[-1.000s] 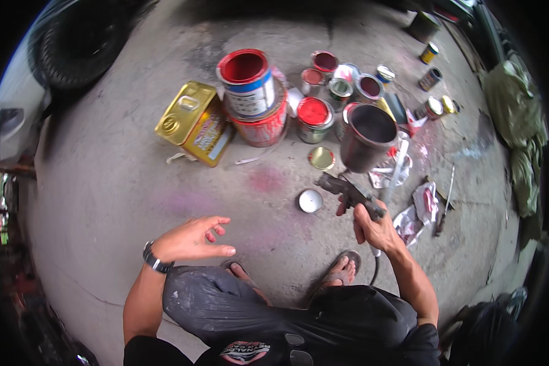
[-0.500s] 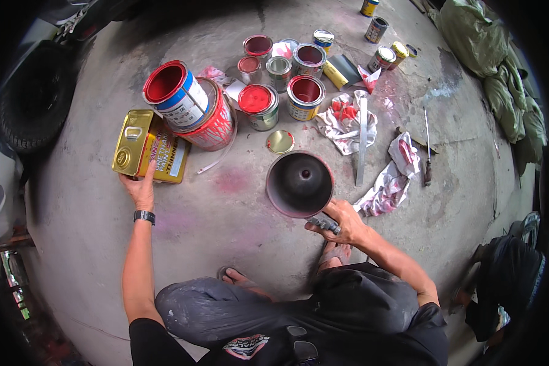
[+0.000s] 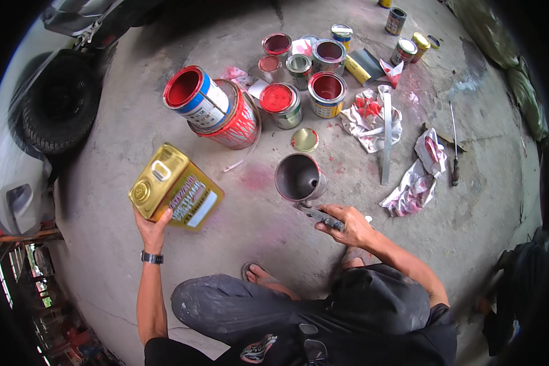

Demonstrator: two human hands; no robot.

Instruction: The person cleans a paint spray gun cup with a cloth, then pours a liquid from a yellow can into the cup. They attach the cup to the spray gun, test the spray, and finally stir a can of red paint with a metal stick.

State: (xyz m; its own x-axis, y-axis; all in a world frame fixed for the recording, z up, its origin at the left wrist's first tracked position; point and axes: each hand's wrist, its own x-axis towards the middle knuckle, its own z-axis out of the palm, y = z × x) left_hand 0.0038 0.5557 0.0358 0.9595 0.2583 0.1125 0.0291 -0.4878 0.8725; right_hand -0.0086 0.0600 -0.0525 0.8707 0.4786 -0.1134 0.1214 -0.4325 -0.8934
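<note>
My left hand [image 3: 153,230] grips a yellow rectangular metal can [image 3: 180,192] low on its near side. The can is tilted above the floor, and its round cap looks closed. In front of my right knee, my right hand [image 3: 352,226] is closed round the dark handle of a spray gun [image 3: 322,216]. The gun's open round cup [image 3: 302,178] faces up toward me, with a dark interior. Just beyond the cup lies a round gold lid [image 3: 305,139]. A blue-and-white paint can [image 3: 198,100], red inside, leans on top of a red-streaked bucket [image 3: 241,125].
Several open paint tins, including a red-topped one [image 3: 280,105], cluster on the concrete floor ahead. To the right lie stained rags [image 3: 412,186], a metal ruler [image 3: 387,140] and a screwdriver [image 3: 454,158]. A car tyre [image 3: 61,100] stands at the far left.
My left hand has lifted the yellow can off the floor and brought it nearer, away from the bucket. The spray gun's cup has tipped, showing more of its side. The view has shifted left.
</note>
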